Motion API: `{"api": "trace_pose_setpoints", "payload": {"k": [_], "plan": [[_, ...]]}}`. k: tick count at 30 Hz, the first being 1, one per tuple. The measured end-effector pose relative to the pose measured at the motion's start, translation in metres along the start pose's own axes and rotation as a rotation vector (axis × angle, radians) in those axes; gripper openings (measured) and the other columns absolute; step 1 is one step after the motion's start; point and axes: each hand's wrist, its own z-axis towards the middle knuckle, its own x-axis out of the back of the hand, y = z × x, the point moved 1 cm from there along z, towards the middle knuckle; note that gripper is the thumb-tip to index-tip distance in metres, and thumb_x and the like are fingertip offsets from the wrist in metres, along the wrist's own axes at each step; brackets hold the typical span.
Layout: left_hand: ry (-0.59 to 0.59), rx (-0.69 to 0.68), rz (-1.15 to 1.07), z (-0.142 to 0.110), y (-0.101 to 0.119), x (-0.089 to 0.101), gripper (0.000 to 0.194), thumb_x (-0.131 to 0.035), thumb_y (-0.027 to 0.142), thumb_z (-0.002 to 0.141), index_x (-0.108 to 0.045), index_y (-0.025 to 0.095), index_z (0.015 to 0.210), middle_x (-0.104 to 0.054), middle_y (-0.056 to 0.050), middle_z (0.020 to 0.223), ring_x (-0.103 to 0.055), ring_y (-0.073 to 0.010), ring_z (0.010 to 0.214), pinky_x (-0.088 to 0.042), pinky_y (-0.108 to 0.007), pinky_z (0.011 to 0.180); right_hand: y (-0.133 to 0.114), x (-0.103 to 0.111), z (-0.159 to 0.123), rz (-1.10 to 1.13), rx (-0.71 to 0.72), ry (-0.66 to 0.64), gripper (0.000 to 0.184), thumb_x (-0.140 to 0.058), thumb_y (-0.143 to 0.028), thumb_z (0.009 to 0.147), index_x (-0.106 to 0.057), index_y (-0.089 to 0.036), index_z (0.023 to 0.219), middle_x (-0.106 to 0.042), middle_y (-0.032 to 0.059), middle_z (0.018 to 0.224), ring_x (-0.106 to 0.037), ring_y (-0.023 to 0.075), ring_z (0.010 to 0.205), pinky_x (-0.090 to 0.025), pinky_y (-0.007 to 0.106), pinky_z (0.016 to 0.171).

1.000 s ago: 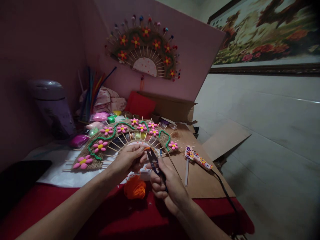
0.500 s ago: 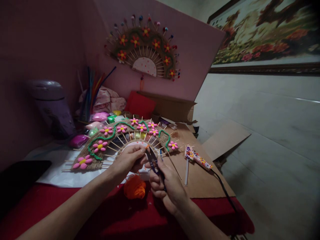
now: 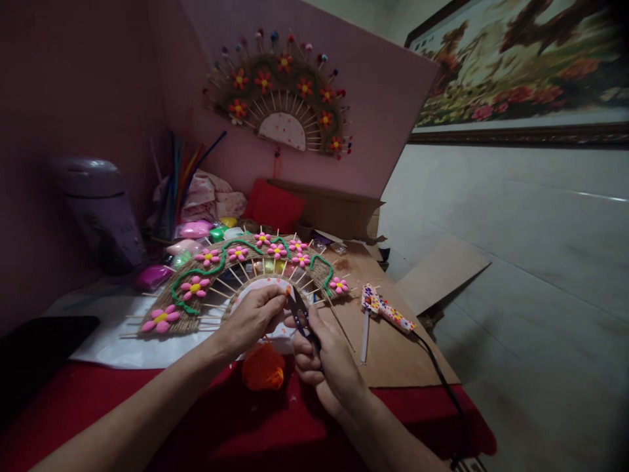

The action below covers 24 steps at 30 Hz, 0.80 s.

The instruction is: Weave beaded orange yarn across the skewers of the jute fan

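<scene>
Between thumb and fingers my left hand (image 3: 256,314) pinches a bit of orange yarn (image 3: 288,289). My right hand (image 3: 324,357) is closed around dark thread snips (image 3: 304,321), whose blades point up and left, close beside the pinched yarn. Below my left hand an orange yarn ball (image 3: 263,367) rests on the red cloth. Behind both hands lies a fan-shaped craft (image 3: 216,275) of twine and thin sticks, with pink clay flowers (image 3: 195,287) and a wavy green strip on it. My hands hide part of its pale inner half-circle.
A glue gun (image 3: 386,309) with a flowered cover lies on cardboard (image 3: 407,360) to the right, its cord trailing off the edge. At left are a purple bottle (image 3: 101,210) and bagged clay (image 3: 196,229). A finished fan (image 3: 285,98) hangs on the pink wall.
The snips' blades look closer together and sit right against the orange yarn. My hands stay almost in place, and the view has shifted very slightly.
</scene>
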Motion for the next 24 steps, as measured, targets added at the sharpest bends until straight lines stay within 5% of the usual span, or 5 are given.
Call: {"api": "trace_pose_setpoints", "payload": {"k": [15,24], "plan": [[0.124,-0.008,0.056,0.0005,0.0012,0.0032,0.021,-0.049,0.035,0.08,-0.052,0.016,0.071,-0.04,0.006,0.055,-0.031,-0.0071,0.046,-0.022,-0.021,0.042,-0.0012,-0.007,-0.0015,-0.086,-0.031,0.068,0.044,-0.041,-0.054,0.092,-0.059,-0.013,0.088,-0.037,-0.009,0.049,-0.018,-0.0004,0.033,-0.009,0.01,0.032],[0.038,-0.022,0.079,0.0,0.0019,-0.0024,0.021,-0.048,0.036,0.079,-0.052,0.017,0.071,-0.035,0.007,0.053,-0.026,-0.0078,0.045,-0.018,-0.023,0.043,-0.0021,-0.0013,0.0003,-0.096,0.015,0.059,0.048,-0.047,-0.061,0.086,-0.059,-0.014,0.09,-0.037,-0.0092,0.049,-0.019,-0.0005,0.034,-0.009,0.01,0.031]]}}
